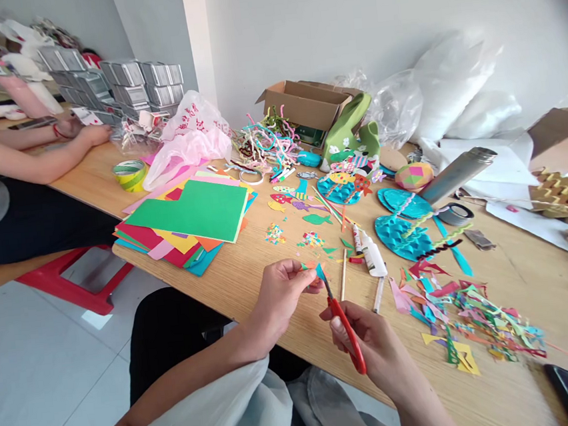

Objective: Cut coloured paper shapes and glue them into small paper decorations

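Red-handled scissors (346, 331) are in my right hand (369, 339), fingers wrapped round the handles. Their blades point up and away, touching a small blue piece of paper (320, 273). My left hand (284, 293) pinches that paper between thumb and fingers, with bits of green and orange paper at its fingertips. Just beyond lie small piles of coloured paper bits (312, 239) and a green paper fish (317, 219). A white glue bottle (372, 255) and a thin wooden stick (343, 274) are near the scissors' tips.
Coloured paper sheets (213, 210) are stacked at left, and paper scraps (475, 315) spread at right. Blue decorated discs (401, 235), a metal flask (461, 172) and a cardboard box (304, 107) stand farther back. Another person's arm (32, 153) rests on the table at far left.
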`<state>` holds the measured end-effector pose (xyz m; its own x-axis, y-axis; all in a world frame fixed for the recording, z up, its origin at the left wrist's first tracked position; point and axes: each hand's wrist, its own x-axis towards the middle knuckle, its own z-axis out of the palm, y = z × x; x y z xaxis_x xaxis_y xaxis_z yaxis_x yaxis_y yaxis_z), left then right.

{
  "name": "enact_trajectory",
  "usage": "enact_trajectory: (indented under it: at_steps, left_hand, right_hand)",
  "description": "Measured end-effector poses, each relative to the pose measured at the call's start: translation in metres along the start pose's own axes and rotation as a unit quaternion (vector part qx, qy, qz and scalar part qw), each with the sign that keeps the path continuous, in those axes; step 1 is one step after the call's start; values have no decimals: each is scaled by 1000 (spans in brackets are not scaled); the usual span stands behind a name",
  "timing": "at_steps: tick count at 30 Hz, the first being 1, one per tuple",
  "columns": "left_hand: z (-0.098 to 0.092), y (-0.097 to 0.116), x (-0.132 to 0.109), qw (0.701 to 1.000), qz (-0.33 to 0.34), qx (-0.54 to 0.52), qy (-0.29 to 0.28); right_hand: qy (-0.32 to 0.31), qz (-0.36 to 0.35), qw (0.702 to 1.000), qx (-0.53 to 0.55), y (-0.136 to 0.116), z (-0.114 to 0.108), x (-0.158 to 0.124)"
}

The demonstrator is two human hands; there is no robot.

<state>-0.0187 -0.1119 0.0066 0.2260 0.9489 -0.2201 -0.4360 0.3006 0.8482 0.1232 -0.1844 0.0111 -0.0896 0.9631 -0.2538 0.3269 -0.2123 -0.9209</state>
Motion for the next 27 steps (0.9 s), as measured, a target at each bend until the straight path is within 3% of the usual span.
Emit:
enact_trajectory:
  at_steps: [27]
  left_hand:
    - [1,-1,0,1000,-3,-11,1]
  right_hand:
    - [20,6,1000,4,1,4,1]
